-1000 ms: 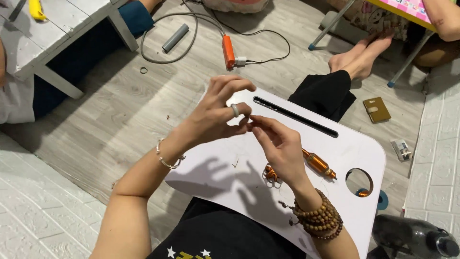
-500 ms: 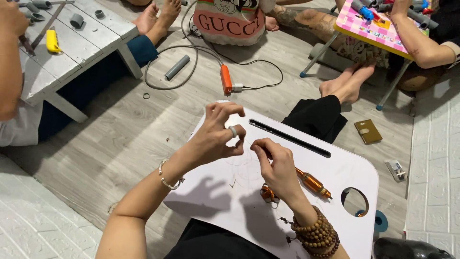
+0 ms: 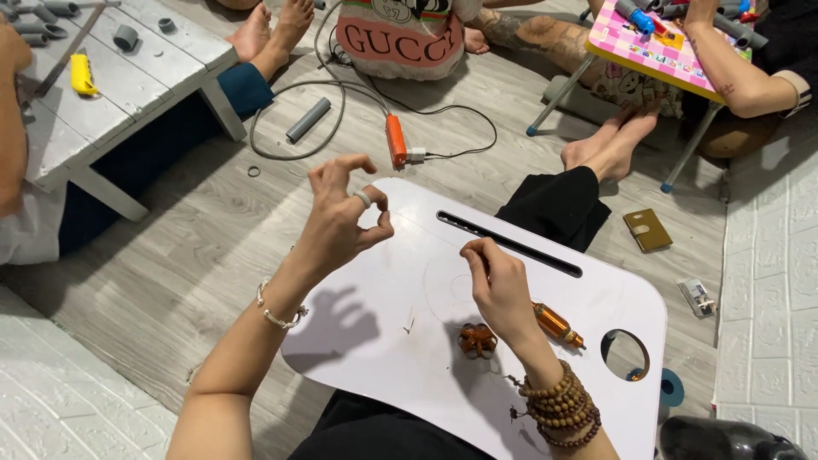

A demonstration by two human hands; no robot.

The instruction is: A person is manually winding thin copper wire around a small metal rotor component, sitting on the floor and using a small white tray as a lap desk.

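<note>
Fingers of the left hand (image 3: 341,223) pinch a small grey ring (image 3: 363,199) between thumb and forefinger, other fingers spread, raised above the white lap desk (image 3: 383,341). Right hand (image 3: 503,294) is curled shut, fingertips pinched together on something too small to tell, resting low over the desk. Copper coil (image 3: 477,339) lies just beside the right wrist; an orange cylindrical tool (image 3: 558,325) sits on the desk behind that hand. Orange corded tool (image 3: 396,140) on the floor beyond.

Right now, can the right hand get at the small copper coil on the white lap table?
Probably yes. The right hand rests on the white lap table just above the copper coil, and nothing lies between them. The left hand is raised, well aside.
</note>
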